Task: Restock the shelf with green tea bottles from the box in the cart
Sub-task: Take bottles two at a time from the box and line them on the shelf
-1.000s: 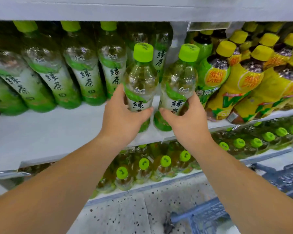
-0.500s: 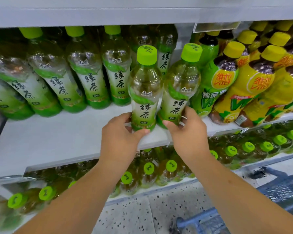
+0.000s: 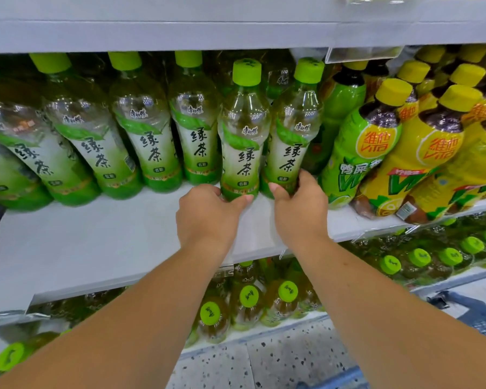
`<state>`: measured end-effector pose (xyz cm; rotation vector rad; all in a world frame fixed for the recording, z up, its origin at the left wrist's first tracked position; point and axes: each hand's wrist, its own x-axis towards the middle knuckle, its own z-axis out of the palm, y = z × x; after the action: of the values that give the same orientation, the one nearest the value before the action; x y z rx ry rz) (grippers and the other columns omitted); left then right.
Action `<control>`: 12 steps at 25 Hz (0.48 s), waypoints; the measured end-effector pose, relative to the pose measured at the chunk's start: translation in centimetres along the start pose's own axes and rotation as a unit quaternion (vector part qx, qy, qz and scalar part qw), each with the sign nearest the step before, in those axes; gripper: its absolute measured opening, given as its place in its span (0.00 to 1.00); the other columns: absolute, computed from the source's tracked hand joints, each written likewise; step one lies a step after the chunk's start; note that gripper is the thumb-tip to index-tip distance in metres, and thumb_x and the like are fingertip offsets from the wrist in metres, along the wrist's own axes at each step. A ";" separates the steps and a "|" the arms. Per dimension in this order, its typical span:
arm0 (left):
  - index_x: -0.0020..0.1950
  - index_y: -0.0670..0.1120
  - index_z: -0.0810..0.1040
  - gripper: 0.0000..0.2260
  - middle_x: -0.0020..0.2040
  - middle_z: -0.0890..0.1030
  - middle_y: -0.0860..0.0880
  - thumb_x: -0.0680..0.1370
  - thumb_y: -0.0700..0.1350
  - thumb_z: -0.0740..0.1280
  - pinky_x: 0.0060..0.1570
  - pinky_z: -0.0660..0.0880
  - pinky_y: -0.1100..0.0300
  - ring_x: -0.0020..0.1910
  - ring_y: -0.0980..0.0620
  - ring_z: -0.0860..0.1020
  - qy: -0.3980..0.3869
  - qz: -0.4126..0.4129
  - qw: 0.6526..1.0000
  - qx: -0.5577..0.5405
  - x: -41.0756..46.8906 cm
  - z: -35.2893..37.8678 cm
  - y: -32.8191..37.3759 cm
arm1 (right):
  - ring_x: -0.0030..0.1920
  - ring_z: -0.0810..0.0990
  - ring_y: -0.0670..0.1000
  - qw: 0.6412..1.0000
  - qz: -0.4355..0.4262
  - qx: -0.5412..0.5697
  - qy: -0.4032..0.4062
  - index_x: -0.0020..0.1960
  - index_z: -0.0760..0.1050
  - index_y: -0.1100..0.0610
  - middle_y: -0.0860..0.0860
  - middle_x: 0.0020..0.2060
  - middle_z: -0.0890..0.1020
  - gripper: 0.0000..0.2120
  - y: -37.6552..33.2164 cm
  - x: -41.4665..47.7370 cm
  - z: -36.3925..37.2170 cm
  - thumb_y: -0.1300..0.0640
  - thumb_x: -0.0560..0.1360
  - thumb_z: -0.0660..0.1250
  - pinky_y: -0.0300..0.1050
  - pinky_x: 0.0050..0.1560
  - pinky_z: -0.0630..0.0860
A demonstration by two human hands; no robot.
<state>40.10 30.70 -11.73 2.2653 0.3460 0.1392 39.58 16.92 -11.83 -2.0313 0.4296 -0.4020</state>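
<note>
Now lowered onto the shelf (image 3: 96,242), both green tea bottles (image 3: 243,141) stand placed, left hand (image 3: 208,217) and right hand (image 3: 300,211) still gripping their bases.

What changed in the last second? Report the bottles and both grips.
The left bottle and right bottle went back and down onto the shelf, close to the stocked row. The left grip slid from mid-bottle down to the base, and the right grip did likewise. Neither let go. The stocked row and yellow bottles stayed put.
</note>
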 end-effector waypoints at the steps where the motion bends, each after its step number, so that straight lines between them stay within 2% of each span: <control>1: 0.29 0.47 0.73 0.24 0.27 0.75 0.52 0.66 0.65 0.76 0.27 0.61 0.59 0.30 0.49 0.75 0.005 -0.009 1.000 0.009 0.3 0.1 0.3 | 0.59 0.79 0.55 1.000 -0.003 -0.004 0.004 0.64 0.75 0.58 0.53 0.56 0.83 0.17 0.0 0.4 0.3 0.57 0.77 0.71 0.49 0.59 0.76; 4: 0.26 0.47 0.65 0.28 0.24 0.68 0.52 0.66 0.66 0.75 0.27 0.58 0.60 0.25 0.49 0.70 0.008 -0.028 0.999 0.027 1.3 0.5 1.0 | 0.62 0.77 0.56 1.000 -0.013 -0.010 0.009 0.66 0.74 0.59 0.55 0.58 0.81 0.18 0.2 1.3 0.9 0.57 0.77 0.70 0.50 0.61 0.74; 8: 0.26 0.46 0.66 0.29 0.23 0.69 0.51 0.66 0.67 0.75 0.27 0.58 0.60 0.25 0.48 0.70 0.007 -0.020 0.999 0.048 2.4 1.2 1.2 | 0.61 0.76 0.58 0.999 -0.018 -0.037 0.006 0.65 0.73 0.60 0.57 0.58 0.80 0.18 0.3 2.6 1.3 0.56 0.78 0.69 0.47 0.60 0.73; 12: 0.30 0.47 0.71 0.25 0.27 0.74 0.51 0.68 0.67 0.74 0.27 0.60 0.59 0.28 0.50 0.72 0.023 -0.025 0.999 0.042 2.9 2.0 1.6 | 0.59 0.78 0.59 1.000 0.010 -0.009 0.012 0.63 0.69 0.61 0.57 0.57 0.80 0.18 0.4 3.3 1.6 0.56 0.78 0.70 0.44 0.51 0.71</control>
<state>43.59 29.15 -11.88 2.3368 0.4401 0.1538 43.16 16.45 -12.57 -2.0401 0.4702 -0.4113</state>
